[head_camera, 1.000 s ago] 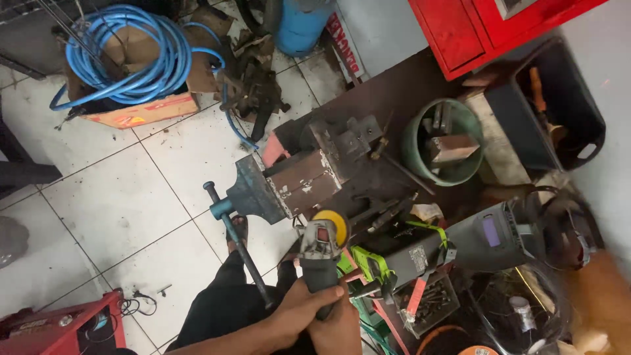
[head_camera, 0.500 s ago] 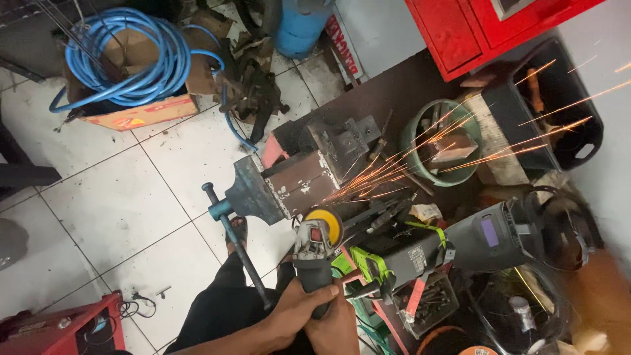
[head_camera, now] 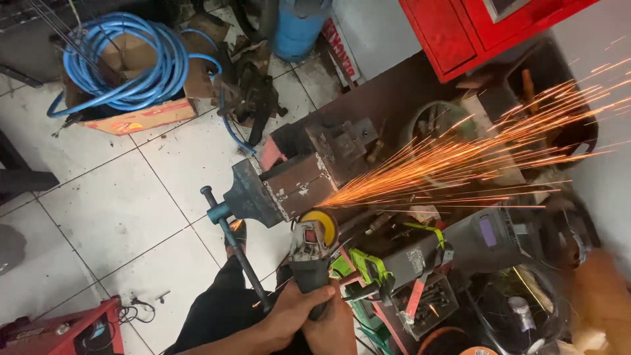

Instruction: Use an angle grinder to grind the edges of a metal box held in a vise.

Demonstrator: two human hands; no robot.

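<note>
Sparks (head_camera: 473, 164) are way bigger now than half a second ago; back then it was a thin spray, and a second ago none at all; now a thick orange fan shoots from the vise out to the far right, over the green bucket (head_camera: 434, 121) and across the black bin (head_camera: 565, 92) by the wall; hands look to be in the same spot.

Both hands sit at the near edge, bottom centre, wrapped around the body of the angle grinder (head_camera: 310, 253); left hand (head_camera: 292, 315) has its fingers curled tight over the grey handle, forearm coming in from the lower left; right hand (head_camera: 332, 329) is clamped just beside it on the right, touching the left one; the grinder points away from the person, its yellow disc guard (head_camera: 322, 222) right up against the jaw end of the bench vise (head_camera: 289, 187).

The vise sits at the left end of the dark surface (head_camera: 388, 98), its long handle (head_camera: 233, 246) slanting down toward the hands; right of the grinder lies a second grey power tool (head_camera: 460, 246) with green strap; coiled blue hose (head_camera: 125, 59) on a cardboard box far left on the tiled floor (head_camera: 112, 210); red cabinet (head_camera: 473, 29) far right.
</note>
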